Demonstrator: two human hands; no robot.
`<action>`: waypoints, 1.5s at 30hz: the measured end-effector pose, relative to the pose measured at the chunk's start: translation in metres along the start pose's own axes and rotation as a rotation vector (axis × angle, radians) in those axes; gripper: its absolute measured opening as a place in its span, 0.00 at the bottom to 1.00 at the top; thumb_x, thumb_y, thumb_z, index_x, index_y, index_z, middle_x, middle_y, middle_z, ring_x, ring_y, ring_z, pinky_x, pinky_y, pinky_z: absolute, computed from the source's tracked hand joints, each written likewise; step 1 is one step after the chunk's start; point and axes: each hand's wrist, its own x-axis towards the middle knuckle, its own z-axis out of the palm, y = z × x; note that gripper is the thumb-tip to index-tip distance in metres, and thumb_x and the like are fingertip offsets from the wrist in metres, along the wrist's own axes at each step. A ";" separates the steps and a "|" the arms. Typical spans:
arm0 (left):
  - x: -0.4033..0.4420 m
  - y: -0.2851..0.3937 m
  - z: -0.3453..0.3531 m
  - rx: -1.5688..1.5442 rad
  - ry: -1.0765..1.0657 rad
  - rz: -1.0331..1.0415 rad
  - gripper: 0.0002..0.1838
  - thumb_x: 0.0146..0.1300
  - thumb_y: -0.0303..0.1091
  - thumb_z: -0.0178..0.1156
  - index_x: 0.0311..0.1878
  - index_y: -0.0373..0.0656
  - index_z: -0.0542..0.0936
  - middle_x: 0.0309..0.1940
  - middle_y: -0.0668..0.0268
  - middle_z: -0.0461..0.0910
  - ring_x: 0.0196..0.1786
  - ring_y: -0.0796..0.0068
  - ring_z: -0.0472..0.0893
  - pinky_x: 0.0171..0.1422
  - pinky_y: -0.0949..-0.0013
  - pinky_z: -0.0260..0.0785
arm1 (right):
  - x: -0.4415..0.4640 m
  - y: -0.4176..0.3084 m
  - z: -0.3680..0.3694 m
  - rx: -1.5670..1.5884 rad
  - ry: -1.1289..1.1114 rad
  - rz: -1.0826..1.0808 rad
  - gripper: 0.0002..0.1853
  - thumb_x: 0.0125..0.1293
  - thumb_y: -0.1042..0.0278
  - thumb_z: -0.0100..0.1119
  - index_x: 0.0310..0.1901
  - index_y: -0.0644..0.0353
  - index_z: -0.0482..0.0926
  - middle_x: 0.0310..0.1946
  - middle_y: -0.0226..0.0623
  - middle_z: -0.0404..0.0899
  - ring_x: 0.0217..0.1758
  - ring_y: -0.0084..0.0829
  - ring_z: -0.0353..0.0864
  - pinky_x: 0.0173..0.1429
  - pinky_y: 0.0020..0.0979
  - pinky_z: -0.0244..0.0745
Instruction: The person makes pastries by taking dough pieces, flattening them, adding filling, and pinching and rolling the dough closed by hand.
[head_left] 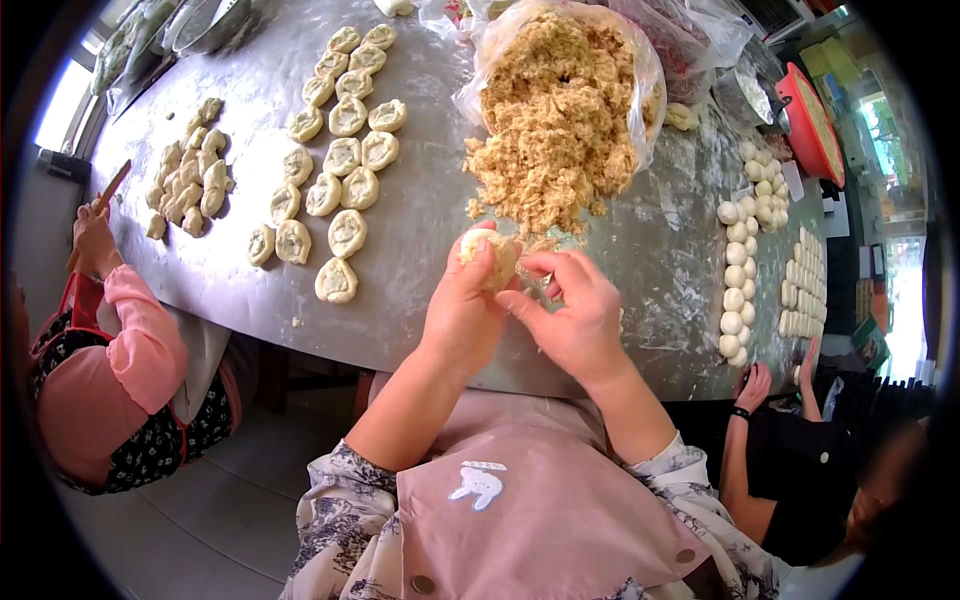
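Over the near edge of the metal table, my left hand is closed around a pale dough piece, thumb across its side. My right hand sits close beside it, fingers curled and thumb reaching toward the dough; what is between its fingertips is too small to make out. Just beyond both hands, a crumbly tan filling spills from an open clear plastic bag. To the left stand rows of filled dough pieces with pinched edges.
A pile of dough lumps lies far left, near a person in pink sleeves holding a wooden stick. Rows of white dough balls and small dough pieces lie right, near another person's hands. A red basin stands behind.
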 end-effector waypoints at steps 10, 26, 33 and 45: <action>-0.004 -0.005 0.011 0.128 0.127 0.106 0.18 0.75 0.42 0.49 0.63 0.47 0.67 0.53 0.63 0.75 0.59 0.68 0.73 0.61 0.60 0.66 | -0.006 0.020 0.011 0.113 0.133 0.114 0.05 0.60 0.73 0.67 0.35 0.60 0.79 0.27 0.38 0.80 0.24 0.31 0.79 0.28 0.30 0.75; -0.017 0.000 0.011 0.006 -0.284 -0.301 0.16 0.75 0.40 0.48 0.61 0.44 0.69 0.43 0.71 0.77 0.39 0.78 0.77 0.47 0.73 0.70 | -0.007 0.038 0.012 -0.196 0.007 -0.351 0.36 0.60 0.36 0.57 0.58 0.61 0.70 0.61 0.42 0.75 0.72 0.51 0.64 0.74 0.49 0.53; -0.015 0.003 0.012 0.313 -0.327 -0.206 0.16 0.75 0.34 0.47 0.63 0.46 0.68 0.48 0.71 0.77 0.46 0.78 0.79 0.49 0.70 0.74 | -0.005 0.028 0.019 -0.040 0.145 -0.336 0.22 0.69 0.42 0.50 0.43 0.56 0.76 0.47 0.34 0.84 0.69 0.49 0.70 0.75 0.47 0.52; -0.015 -0.012 0.028 0.324 -0.232 -0.105 0.23 0.75 0.34 0.47 0.71 0.42 0.63 0.65 0.63 0.69 0.65 0.71 0.71 0.66 0.67 0.67 | -0.003 0.018 0.030 0.029 0.389 -0.253 0.15 0.77 0.61 0.45 0.42 0.61 0.78 0.39 0.36 0.86 0.64 0.48 0.75 0.72 0.45 0.62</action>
